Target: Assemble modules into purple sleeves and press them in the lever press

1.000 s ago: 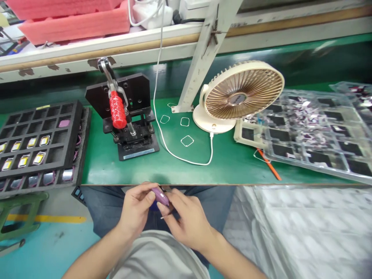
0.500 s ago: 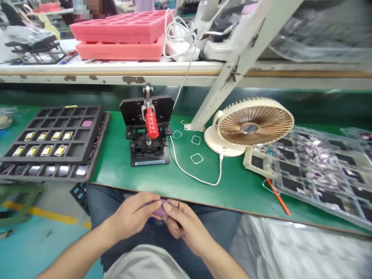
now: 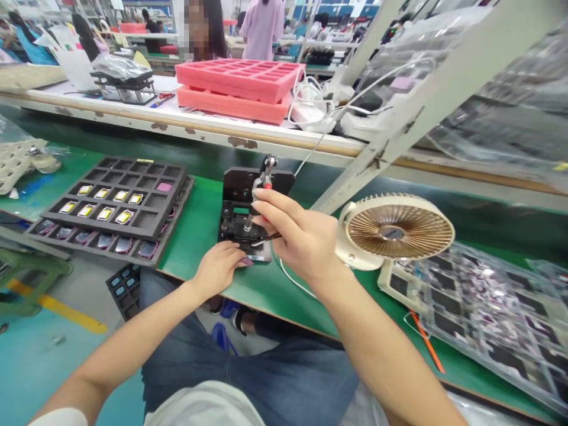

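Observation:
On the green bench stands a black clamping fixture [image 3: 235,186] with a toggle clamp whose red handle [image 3: 267,186] is mostly covered by fingers. My right hand [image 3: 297,234] is closed around that handle. My left hand [image 3: 219,266] rests at the fixture's front left corner, its fingers closed over a small flat purple piece [image 3: 245,261]. Only an edge of the purple piece shows by the thumb. To the left, a dark foam tray [image 3: 148,222] holds several yellow-and-white square parts [image 3: 105,213] and one pink piece [image 3: 164,187].
A cream fan [image 3: 399,228] stands right of the fixture, its white cable crossing the bench. Farther right lie an orange stick [image 3: 426,343] and a clear compartment tray [image 3: 488,296] of small parts. Pink foam trays [image 3: 239,80] sit on the shelf behind; a slanted white post crosses there.
Both hands have left the lap area where they held the purple piece together. My right hand has gone up to the red handle, my left to the fixture's base. The view has shifted.

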Tool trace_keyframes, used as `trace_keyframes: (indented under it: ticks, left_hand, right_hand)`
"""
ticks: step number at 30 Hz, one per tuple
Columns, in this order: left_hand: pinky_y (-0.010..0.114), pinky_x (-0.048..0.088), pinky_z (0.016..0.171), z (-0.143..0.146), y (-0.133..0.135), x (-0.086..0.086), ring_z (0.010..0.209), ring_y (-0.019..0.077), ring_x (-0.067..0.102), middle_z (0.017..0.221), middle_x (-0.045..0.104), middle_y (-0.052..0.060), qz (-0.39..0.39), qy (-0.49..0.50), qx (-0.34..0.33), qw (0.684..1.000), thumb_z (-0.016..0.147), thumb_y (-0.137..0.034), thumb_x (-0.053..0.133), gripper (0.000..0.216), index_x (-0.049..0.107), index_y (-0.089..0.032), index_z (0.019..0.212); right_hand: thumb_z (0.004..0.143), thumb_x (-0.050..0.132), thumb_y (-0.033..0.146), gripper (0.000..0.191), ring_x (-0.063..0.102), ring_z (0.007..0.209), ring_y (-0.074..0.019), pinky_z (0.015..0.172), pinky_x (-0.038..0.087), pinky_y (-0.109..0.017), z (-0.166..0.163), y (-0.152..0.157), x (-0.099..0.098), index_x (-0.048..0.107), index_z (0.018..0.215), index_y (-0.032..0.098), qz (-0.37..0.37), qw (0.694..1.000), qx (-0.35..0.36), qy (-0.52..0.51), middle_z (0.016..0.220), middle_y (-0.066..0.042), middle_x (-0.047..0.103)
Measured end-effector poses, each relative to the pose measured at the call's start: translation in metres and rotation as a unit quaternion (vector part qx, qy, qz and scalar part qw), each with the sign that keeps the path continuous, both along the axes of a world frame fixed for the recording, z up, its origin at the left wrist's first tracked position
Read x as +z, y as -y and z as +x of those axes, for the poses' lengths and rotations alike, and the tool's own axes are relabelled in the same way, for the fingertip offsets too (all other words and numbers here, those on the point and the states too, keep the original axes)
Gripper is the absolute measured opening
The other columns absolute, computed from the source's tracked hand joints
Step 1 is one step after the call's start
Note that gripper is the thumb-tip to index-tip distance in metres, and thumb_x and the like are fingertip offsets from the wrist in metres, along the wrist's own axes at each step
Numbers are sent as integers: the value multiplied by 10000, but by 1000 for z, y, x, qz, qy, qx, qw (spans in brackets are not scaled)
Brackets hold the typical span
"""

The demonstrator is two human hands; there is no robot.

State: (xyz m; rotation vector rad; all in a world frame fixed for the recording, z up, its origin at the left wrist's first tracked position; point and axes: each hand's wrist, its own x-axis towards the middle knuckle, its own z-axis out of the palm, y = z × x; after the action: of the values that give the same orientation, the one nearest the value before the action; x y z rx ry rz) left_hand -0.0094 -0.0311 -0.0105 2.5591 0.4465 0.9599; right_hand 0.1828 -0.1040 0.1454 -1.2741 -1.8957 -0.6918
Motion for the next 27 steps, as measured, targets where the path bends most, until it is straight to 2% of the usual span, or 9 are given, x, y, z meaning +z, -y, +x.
trace_keyframes:
  ticks: [5,7,10,13,16,18,21,24,27]
  left_hand:
    - [516,588,1055,-6,1,-2,1163,304,740,1081,829,94,-30,15,14,999,1052,-243,618,172,773,-208,1118]
    - [480,607,1024,-15,0,2,1137,279,745,1127,825,89,-53,29,29,998,1058,-258,616,199,766,-219,1183]
    - [425,623,966,-42,3,12,1061,240,750,1115,820,73,-95,54,80,991,1076,-262,594,213,756,-237,1213]
    - [386,630,926,-74,12,16,1025,225,759,1107,817,61,-134,64,137,979,1080,-267,592,201,763,-251,1184]
    - [365,642,914,-95,21,12,1045,230,767,1149,810,65,-173,59,169,969,1067,-298,619,196,771,-261,1185]
    - [344,656,882,-98,26,9,1039,226,775,1168,798,75,-190,61,183,963,1056,-310,642,215,755,-258,1231]
    - [314,670,813,-93,28,10,992,209,786,1169,784,90,-146,67,182,970,1063,-286,630,297,690,-245,1351]
    - [362,664,916,-77,23,15,1055,218,773,1186,782,99,-74,68,155,983,1076,-260,601,270,690,-231,1329]
    - [431,627,1039,-50,11,17,1149,239,746,1241,775,113,-37,54,125,990,1085,-242,571,276,685,-220,1335]
  right_hand:
    - [1148,479,403,326,779,1107,-223,976,633,-338,-1,-14,36,665,1359,238,25,988,-29,-149,1205,-79,798]
    - [1140,496,366,288,774,1088,-234,996,624,-380,-3,-10,35,678,1326,245,63,980,-42,-183,1167,-78,794]
    - [1071,622,237,136,781,961,-197,882,631,-319,-9,7,-9,722,1163,231,62,989,0,-132,1050,-38,805]
    - [1076,620,219,141,794,904,-147,722,602,-230,-12,21,-82,748,1137,222,-107,993,5,-56,1119,-13,826]
    - [1138,482,284,315,781,1097,-181,711,607,-242,-7,15,-134,709,1352,247,-286,955,-83,-8,1424,-34,723]
    - [1131,473,292,385,757,1174,-230,732,621,-275,-1,1,-146,638,1477,258,-339,934,-115,8,1504,-62,665]
    - [1061,588,267,395,787,1042,-273,753,631,-313,7,-23,-143,673,1447,240,-361,926,-112,19,1353,-109,753]
    - [1034,639,268,362,794,983,-271,803,635,-317,11,-33,-137,725,1383,226,-370,924,-93,27,1206,-116,804]
    - [1099,548,297,373,777,1106,-253,844,637,-295,13,-20,-138,693,1436,228,-356,931,-84,17,1337,-124,758]
